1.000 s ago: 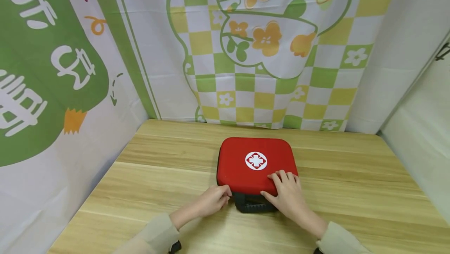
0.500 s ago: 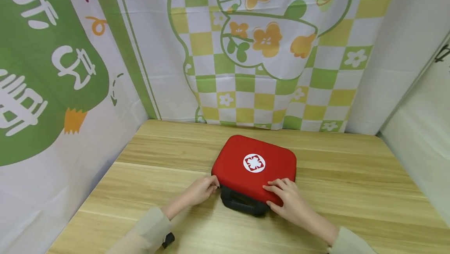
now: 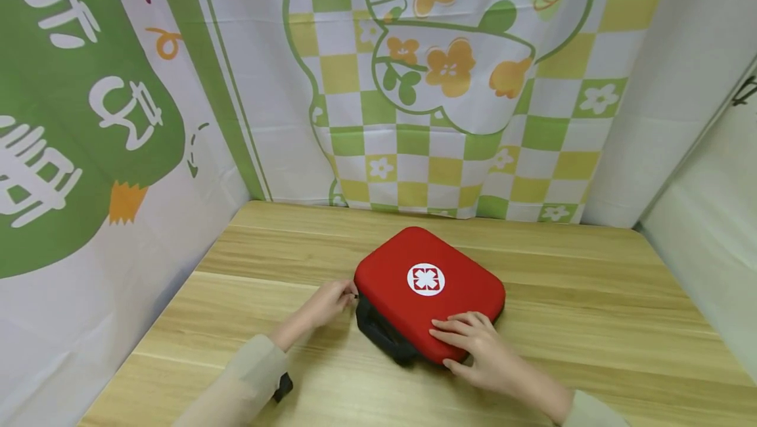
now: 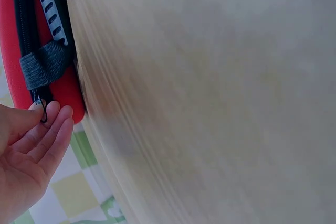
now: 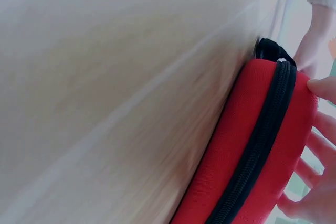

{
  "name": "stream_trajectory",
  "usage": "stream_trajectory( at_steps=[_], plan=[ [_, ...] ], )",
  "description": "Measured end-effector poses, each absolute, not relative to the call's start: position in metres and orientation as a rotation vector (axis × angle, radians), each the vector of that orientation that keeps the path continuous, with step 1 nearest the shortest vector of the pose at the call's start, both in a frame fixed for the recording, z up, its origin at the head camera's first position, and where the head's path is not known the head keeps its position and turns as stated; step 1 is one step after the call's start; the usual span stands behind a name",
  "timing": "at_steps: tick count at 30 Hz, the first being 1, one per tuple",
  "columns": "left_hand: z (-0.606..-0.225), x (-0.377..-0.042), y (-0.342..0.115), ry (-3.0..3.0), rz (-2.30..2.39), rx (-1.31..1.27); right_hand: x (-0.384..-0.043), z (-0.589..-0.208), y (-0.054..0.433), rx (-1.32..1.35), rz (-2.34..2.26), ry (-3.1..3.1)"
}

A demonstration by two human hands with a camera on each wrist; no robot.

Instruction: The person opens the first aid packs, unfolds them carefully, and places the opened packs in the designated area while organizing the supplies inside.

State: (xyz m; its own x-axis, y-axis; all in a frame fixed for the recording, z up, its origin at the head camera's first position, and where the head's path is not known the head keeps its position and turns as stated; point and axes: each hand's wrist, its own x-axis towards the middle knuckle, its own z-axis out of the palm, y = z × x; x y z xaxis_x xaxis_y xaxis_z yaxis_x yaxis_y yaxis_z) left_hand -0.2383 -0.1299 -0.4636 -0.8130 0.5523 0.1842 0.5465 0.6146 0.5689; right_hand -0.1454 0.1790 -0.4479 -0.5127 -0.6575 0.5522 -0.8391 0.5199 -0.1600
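Observation:
A red first-aid case (image 3: 396,269) with a white round cross emblem lies flat on the table, turned at an angle. Its black carry handle (image 3: 378,336) points toward the front left. At the case's left corner, my left hand (image 3: 328,301) pinches the cord zipper pull (image 4: 43,113) between thumb and fingers. My right hand (image 3: 487,351) rests on the lid near the front right corner, fingers spread over the top and thumb at the edge. The black zipper (image 5: 257,148) looks closed along the side seen in the right wrist view.
The wood-grain table (image 3: 248,295) extends on all sides of the case. A checked, flower-printed curtain (image 3: 414,131) hangs along its back edge, with a green and white printed cloth (image 3: 201,217) at the left. A black strap (image 3: 284,387) shows by the left sleeve.
The case has turned clockwise, its handle side swinging to face front left. My left hand has moved left and away with the corner; my right hand has come slightly nearer with the lid.

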Motion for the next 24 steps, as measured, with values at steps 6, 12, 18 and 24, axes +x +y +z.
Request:
stream_trajectory(
  at_steps=[6, 12, 18, 24],
  plan=[
    [-0.465, -0.25, -0.13, 2.85, 1.012, 0.953, -0.143, -0.448, 0.172, 1.245, 0.57, -2.315],
    [-0.467, -0.26, -0.126, 2.882, 1.033, 0.94, -0.142, -0.449, 0.169, 1.271, 0.578, -2.313],
    [-0.469, -0.268, -0.122, 2.896, 1.057, 0.918, -0.142, -0.45, 0.167, 1.253, 0.563, -2.31],
    [-0.471, -0.27, -0.12, 2.875, 1.113, 0.887, -0.142, -0.448, 0.17, 1.259, 0.584, -2.339]
  ],
)
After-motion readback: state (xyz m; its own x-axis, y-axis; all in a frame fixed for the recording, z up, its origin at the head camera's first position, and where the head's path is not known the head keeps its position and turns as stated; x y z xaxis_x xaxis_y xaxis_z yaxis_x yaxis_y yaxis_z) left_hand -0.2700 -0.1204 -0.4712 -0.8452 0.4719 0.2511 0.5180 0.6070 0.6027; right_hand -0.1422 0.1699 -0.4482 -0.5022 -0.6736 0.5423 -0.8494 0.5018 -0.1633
